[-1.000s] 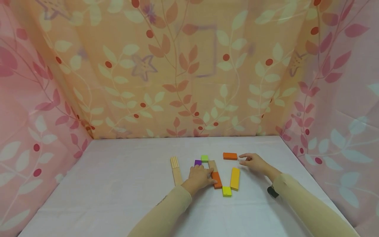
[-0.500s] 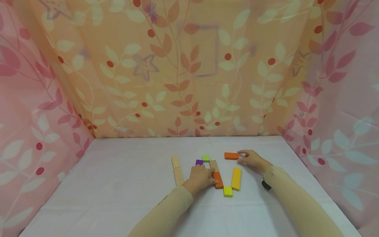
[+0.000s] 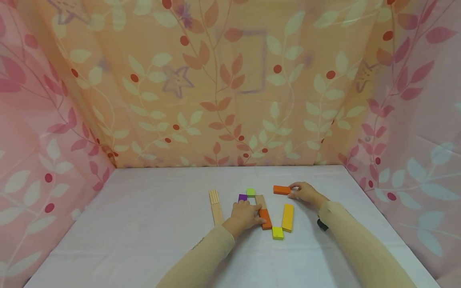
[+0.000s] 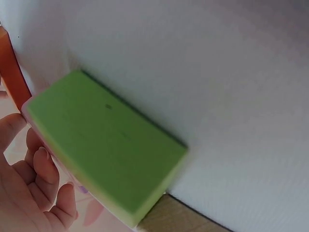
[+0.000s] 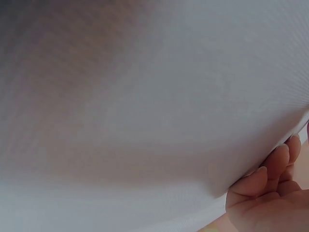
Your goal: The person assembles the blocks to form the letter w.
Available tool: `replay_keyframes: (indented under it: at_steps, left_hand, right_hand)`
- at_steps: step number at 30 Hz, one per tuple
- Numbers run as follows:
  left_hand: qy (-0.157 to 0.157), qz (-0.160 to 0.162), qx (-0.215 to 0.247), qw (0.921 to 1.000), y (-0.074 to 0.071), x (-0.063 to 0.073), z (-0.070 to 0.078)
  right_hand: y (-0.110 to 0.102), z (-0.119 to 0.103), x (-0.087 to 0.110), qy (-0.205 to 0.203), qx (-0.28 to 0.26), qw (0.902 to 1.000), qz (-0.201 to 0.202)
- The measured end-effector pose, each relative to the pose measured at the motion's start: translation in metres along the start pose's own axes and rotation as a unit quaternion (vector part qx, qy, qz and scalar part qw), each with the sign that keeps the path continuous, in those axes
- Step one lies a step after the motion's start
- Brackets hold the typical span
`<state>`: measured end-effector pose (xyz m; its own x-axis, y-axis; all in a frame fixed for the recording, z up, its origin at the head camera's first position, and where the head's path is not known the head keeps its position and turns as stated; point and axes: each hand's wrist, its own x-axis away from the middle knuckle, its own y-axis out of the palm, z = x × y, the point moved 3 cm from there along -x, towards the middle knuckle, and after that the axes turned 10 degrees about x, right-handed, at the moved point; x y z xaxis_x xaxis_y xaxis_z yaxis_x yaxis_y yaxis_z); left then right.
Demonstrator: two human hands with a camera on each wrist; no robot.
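Note:
My right hand (image 3: 307,193) pinches the right end of an orange block (image 3: 281,190) lying at the back, thumb in front and a finger behind. In the right wrist view the bent fingers (image 5: 277,162) show low at the right, the block out of sight. My left hand (image 3: 242,216) lies over the middle blocks, its thumb and index finger touching a second orange block (image 3: 265,219) and the plain wooden block (image 3: 260,201) beyond it. A purple block (image 3: 243,197) peeks out behind its fingers. A large green block (image 4: 106,145) fills much of the left wrist view, beside that hand's loosely curled fingers.
A small light green block (image 3: 250,193) sits behind the wooden one. A yellow-green block (image 3: 277,233) and a long yellow block (image 3: 287,218) lie at the front right. Left of the hand, a grooved wooden piece (image 3: 214,196) meets a plain wooden block (image 3: 217,214). Patterned cloth (image 3: 230,84) surrounds the table.
My right hand has moved left onto the end of the back orange block and now pinches it. My left hand stays in place over the blocks.

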<state>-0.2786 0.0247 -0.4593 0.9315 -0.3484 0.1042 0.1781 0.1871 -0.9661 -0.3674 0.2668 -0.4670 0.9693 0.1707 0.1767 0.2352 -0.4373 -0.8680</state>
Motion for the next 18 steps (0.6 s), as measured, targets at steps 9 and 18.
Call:
replay_keyframes:
  at_steps: [9,18]
  left_hand:
    - [-0.001,0.001,0.003,1.0000,0.001,0.001,0.000]
    - [0.000,0.005,0.000,1.0000,-0.001,0.002,0.001]
  right_hand:
    - [-0.008,0.004,0.003,-0.017,-0.012,0.9996,-0.017]
    - [-0.022,0.011,0.009,-0.049,-0.005,0.9978,-0.044]
